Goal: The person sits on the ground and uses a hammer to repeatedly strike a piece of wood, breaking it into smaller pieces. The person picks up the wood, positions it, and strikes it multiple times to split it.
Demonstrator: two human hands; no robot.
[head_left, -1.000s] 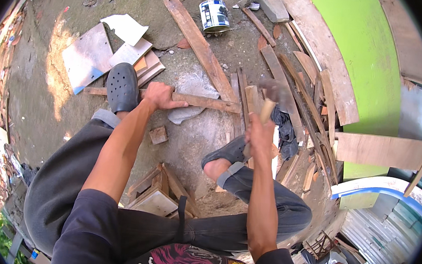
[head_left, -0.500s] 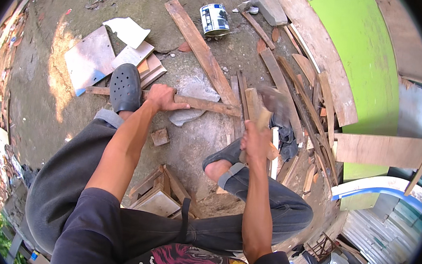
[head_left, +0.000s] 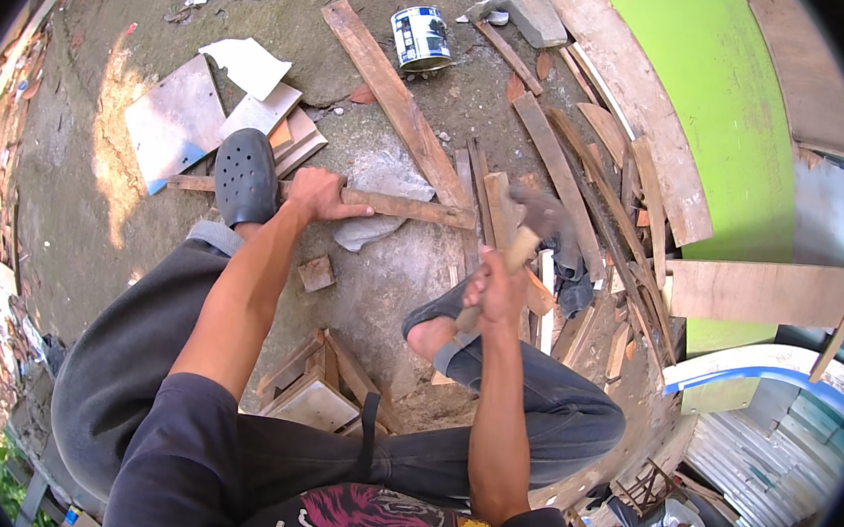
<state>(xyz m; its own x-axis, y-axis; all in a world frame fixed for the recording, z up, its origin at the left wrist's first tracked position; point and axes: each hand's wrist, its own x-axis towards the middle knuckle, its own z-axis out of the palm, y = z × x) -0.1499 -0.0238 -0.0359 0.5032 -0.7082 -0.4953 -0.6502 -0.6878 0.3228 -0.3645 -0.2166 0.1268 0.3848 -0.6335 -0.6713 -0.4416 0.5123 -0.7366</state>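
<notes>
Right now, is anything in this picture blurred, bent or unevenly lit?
In the head view, the wooden-handled tool in the right hand has a smeared head; in the same view, the left hand and wooden strip look crisp; at the head view's right, the green panel looks fisheye-bowed; at its left, a bright patch, likely sunlight, marks the ground.

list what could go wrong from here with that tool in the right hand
A stray blow from the wooden-handled tool in the right hand could catch the bare left hand gripping the wooden strip.
The strip, crossing over the grey slab, might rock.
The right clog, near the tool in this view, could be hit.
</notes>
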